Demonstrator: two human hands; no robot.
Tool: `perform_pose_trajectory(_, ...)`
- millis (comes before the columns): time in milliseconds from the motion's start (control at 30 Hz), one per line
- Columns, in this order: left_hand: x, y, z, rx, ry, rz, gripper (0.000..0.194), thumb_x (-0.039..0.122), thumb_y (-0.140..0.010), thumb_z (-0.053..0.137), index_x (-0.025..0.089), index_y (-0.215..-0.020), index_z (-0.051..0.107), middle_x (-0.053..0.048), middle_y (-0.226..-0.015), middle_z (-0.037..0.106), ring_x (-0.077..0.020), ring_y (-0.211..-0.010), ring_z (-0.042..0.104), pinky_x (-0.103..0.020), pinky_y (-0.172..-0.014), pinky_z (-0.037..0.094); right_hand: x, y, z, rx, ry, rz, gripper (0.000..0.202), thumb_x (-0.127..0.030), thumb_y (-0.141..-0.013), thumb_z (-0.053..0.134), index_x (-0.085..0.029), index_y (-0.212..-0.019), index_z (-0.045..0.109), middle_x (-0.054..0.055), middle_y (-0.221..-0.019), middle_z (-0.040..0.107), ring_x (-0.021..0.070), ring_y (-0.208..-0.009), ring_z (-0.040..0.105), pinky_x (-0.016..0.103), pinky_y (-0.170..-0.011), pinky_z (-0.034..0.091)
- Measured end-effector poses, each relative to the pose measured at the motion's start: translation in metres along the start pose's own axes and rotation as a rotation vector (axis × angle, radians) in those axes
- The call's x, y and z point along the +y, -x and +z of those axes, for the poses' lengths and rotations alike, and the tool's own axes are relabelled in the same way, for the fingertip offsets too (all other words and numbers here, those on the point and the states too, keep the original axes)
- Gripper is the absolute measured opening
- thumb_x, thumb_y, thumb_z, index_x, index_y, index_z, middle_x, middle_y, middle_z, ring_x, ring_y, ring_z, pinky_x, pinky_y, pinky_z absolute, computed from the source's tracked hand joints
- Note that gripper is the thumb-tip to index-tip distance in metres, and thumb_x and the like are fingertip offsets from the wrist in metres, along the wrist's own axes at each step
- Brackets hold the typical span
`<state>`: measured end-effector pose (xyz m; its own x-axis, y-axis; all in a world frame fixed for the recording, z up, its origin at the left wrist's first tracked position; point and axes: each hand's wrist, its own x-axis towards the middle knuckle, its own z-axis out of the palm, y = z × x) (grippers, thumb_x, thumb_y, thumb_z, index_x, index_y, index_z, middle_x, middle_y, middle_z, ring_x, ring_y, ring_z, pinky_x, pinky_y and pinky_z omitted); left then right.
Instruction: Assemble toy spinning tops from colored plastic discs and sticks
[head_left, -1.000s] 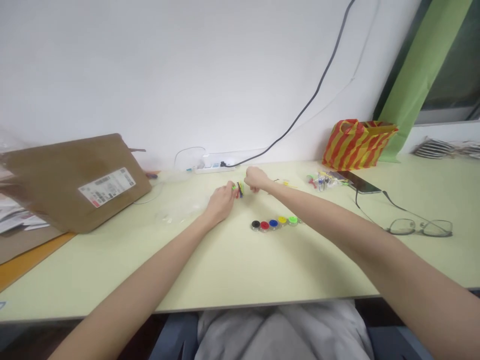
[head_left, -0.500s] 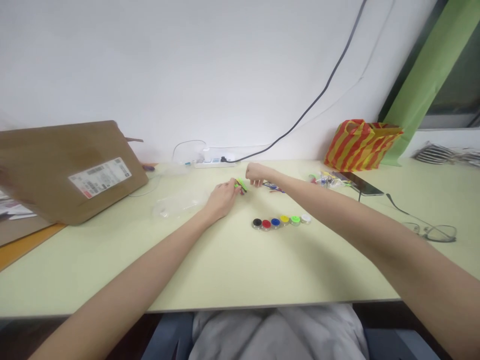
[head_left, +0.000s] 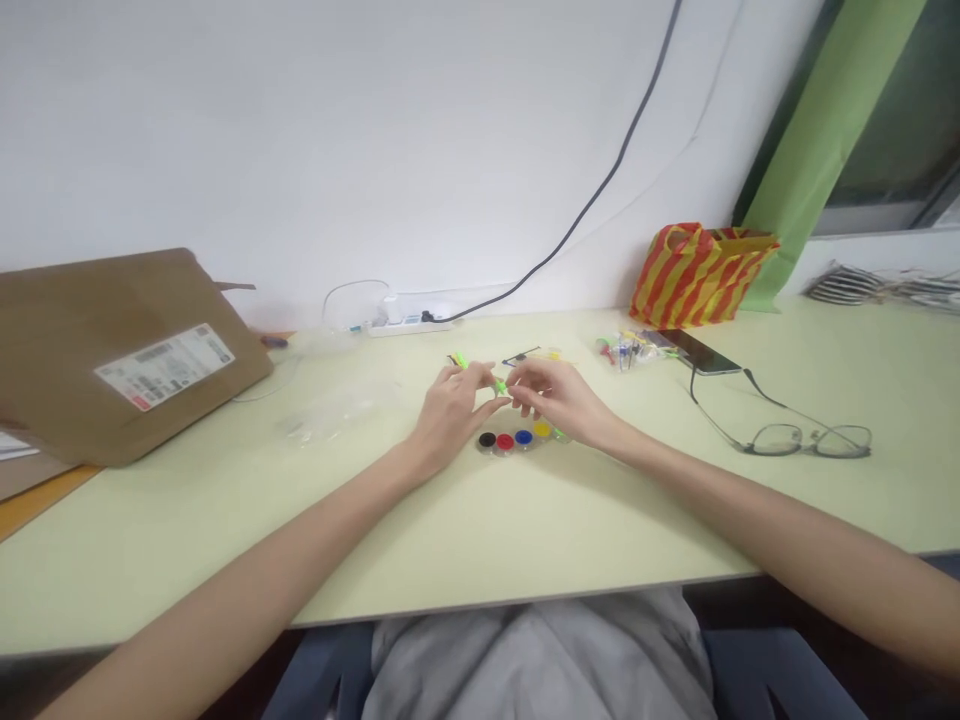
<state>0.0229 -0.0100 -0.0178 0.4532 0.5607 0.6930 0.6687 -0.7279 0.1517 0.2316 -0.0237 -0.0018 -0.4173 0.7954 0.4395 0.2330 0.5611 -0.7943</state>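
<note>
A small bright green piece (head_left: 501, 386), too small to name further, is pinched between the thumb and fingertips of my left hand (head_left: 452, 408). My right hand (head_left: 553, 396) is closed from the other side, its fingertips meeting at the piece's right end. Just behind my left fingers, another green item with dark ends (head_left: 457, 359) shows on the table. Below the hands stands a row of small pots with coloured lids; the black-lidded pot (head_left: 487, 440), red-lidded pot (head_left: 505, 441) and blue-lidded pot (head_left: 523, 438) are visible, while my right hand partly covers the row's right end.
Thin dark and yellow bits (head_left: 522, 356) lie behind my right hand. Farther right are a clear bag of small coloured parts (head_left: 634, 349), a phone (head_left: 703, 352), eyeglasses (head_left: 810, 440) and a striped bag (head_left: 701, 277). Left are clear plastic (head_left: 319, 412) and a cardboard box (head_left: 112, 350).
My right hand has come down and toward me to meet my left at the green piece. The left fingers now pinch it above the table. The camera view has shifted slightly right.
</note>
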Motion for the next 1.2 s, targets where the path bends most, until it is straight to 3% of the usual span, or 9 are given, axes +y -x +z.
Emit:
perform_pose_trajectory(233,0.006,-0.001,-0.002,-0.046,0.065,0.027,0.037,0.044,-0.095,0.064,0.024,-0.123,0.051,-0.008,-0.125,0.069,-0.0260,-0.114,0.063,-0.045,-0.099,0.048,0.002,-0.003,-0.008,-0.013,0.054,-0.106,0.012,-0.028,-0.093,0.060,-0.017,-0.098,0.064,0.004,-0.089,0.070,0.0134,-0.067,0.065,0.025,-0.063,0.051)
perform_pose_trajectory(333,0.009,-0.003,-0.003,-0.125,0.045,0.021,0.052,0.043,-0.099,0.057,0.024,-0.143,0.037,-0.012,-0.141,0.058,-0.0282,-0.128,0.056,-0.049,-0.108,0.043,0.000,-0.009,-0.035,0.027,0.440,-0.128,0.010,-0.020,-0.093,0.057,-0.017,-0.098,0.066,0.004,-0.087,0.071,0.0150,-0.074,0.064,0.025,-0.068,0.045)
perform_pose_trajectory(400,0.011,-0.003,-0.003,-0.208,0.032,0.030,0.052,0.040,-0.102,0.049,0.023,-0.148,0.031,-0.014,-0.152,0.047,-0.0285,-0.137,0.048,-0.050,-0.112,0.039,0.003,-0.011,-0.058,0.005,0.779,-0.038,0.011,-0.015,-0.091,0.056,-0.018,-0.092,0.067,0.006,-0.088,0.071,0.0179,-0.078,0.062,0.026,-0.065,0.039)
perform_pose_trajectory(500,0.012,0.000,-0.002,-0.329,0.051,0.077,0.052,0.037,-0.104,0.043,0.023,-0.152,0.027,-0.013,-0.158,0.039,-0.0271,-0.144,0.039,-0.048,-0.116,0.036,0.011,-0.010,-0.085,-0.246,0.999,0.157,0.013,-0.009,-0.085,0.057,-0.018,-0.082,0.067,0.007,-0.084,0.070,0.0184,-0.072,0.060,0.027,-0.059,0.033)
perform_pose_trajectory(600,0.012,0.001,-0.003,-0.402,0.071,0.125,0.052,0.037,-0.104,0.041,0.025,-0.153,0.028,-0.012,-0.157,0.040,-0.0274,-0.143,0.041,-0.048,-0.115,0.037,0.018,-0.007,-0.094,-0.423,0.951,0.267,0.015,-0.010,-0.083,0.058,-0.020,-0.087,0.067,0.006,-0.085,0.070,0.0163,-0.065,0.057,0.027,-0.056,0.033)
perform_pose_trajectory(733,0.010,-0.003,-0.010,-0.402,0.099,0.068,0.038,0.037,-0.105,0.036,0.022,-0.138,0.047,-0.011,-0.133,0.060,-0.0266,-0.119,0.059,-0.045,-0.102,0.047,0.017,-0.006,-0.093,-0.462,0.899,0.285,0.011,-0.014,-0.083,0.060,-0.021,-0.089,0.066,0.005,-0.089,0.069,0.0157,-0.065,0.056,0.026,-0.055,0.034)
perform_pose_trajectory(833,0.005,-0.006,-0.019,-0.474,0.202,0.026,0.035,0.040,-0.106,0.033,0.022,-0.118,0.059,-0.008,-0.115,0.064,-0.0223,-0.102,0.062,-0.039,-0.093,0.050,0.011,-0.005,-0.094,-0.493,0.859,0.291,0.010,-0.015,-0.083,0.061,-0.022,-0.089,0.066,0.004,-0.088,0.069,0.0152,-0.065,0.056,0.026,-0.054,0.034)
perform_pose_trajectory(1067,-0.004,-0.008,-0.031,-0.718,0.367,0.001,0.039,0.057,-0.085,0.068,0.024,-0.106,0.063,-0.004,-0.101,0.062,-0.0198,-0.087,0.057,-0.032,-0.077,0.049,0.000,-0.001,-0.095,-0.495,0.868,0.300,0.007,-0.017,-0.083,0.062,-0.022,-0.085,0.067,0.004,-0.080,0.065,0.0151,-0.061,0.053,0.027,-0.052,0.032)
perform_pose_trajectory(1200,0.000,-0.008,-0.032,-0.762,0.425,-0.001,0.035,0.054,-0.086,0.068,0.023,-0.103,0.064,-0.004,-0.097,0.063,-0.0177,-0.079,0.055,-0.029,-0.070,0.046,-0.001,-0.001,-0.094,-0.504,0.854,0.312,0.006,-0.019,-0.083,0.061,-0.022,-0.084,0.065,0.003,-0.080,0.065,0.0153,-0.062,0.053,0.027,-0.052,0.032)
